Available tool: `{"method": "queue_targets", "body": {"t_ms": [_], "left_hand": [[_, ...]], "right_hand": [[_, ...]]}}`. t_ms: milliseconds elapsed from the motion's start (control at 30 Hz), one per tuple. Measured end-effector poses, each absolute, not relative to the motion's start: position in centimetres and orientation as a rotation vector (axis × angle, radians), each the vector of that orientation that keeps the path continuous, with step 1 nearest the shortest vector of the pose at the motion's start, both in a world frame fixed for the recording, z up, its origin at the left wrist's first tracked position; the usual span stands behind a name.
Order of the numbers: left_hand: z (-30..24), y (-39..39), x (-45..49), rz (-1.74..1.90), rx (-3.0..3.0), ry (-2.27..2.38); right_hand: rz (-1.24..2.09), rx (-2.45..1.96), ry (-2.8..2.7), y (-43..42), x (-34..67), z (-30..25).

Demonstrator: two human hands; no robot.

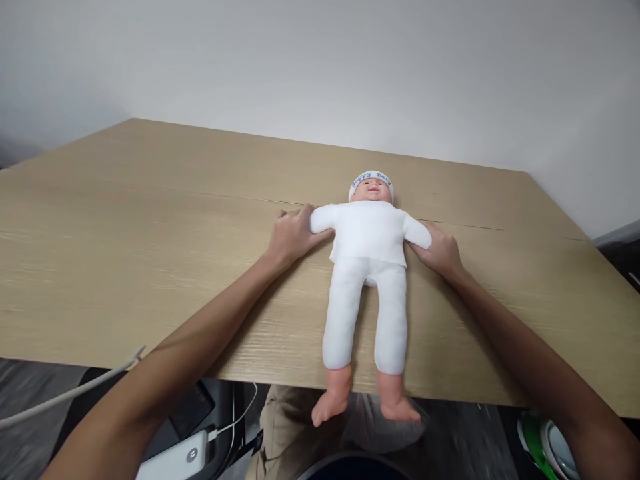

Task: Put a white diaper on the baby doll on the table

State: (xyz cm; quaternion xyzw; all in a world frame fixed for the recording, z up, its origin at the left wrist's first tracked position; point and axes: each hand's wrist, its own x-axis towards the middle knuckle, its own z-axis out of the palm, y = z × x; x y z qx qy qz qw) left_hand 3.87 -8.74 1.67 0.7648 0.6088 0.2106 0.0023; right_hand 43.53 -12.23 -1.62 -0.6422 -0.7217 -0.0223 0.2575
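A baby doll (370, 230) in white clothes and a white cap with blue lettering lies face up on the wooden table (150, 267). Its head points away from me, and its bare feet stick out past the near edge. My left hand (295, 233) is closed around the doll's sleeved arm on the left side. On the right side, my right hand (440, 250) grips the other arm. Both of the doll's arms are spread outward, and its own hands are hidden inside my grasp.
A pale wall (320, 73) rises behind the table. Below the near edge are a white power bank (175, 460) with a cable plugged in, a black bag or seat, and a green and white round object (537, 440). A white cable (75, 393) runs at lower left.
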Motion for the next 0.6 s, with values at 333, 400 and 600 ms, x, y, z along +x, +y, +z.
{"method": "queue_targets", "body": {"t_ms": [333, 400, 600], "left_hand": [[0.8, 0.5, 4.7, 0.729, 2.473, 1.919], [0.7, 2.1, 5.0, 0.718, 2.481, 1.914], [0.9, 3.1, 4.6, 0.786, 2.487, 1.841]], "right_hand": [[-0.302, -1.584, -2.047, -2.3, 44.3, -1.6], [-0.31, -1.591, -2.045, -0.6, 44.4, -1.8], [-0.242, -1.611, -2.033, 0.8, 45.2, -2.4]]}}
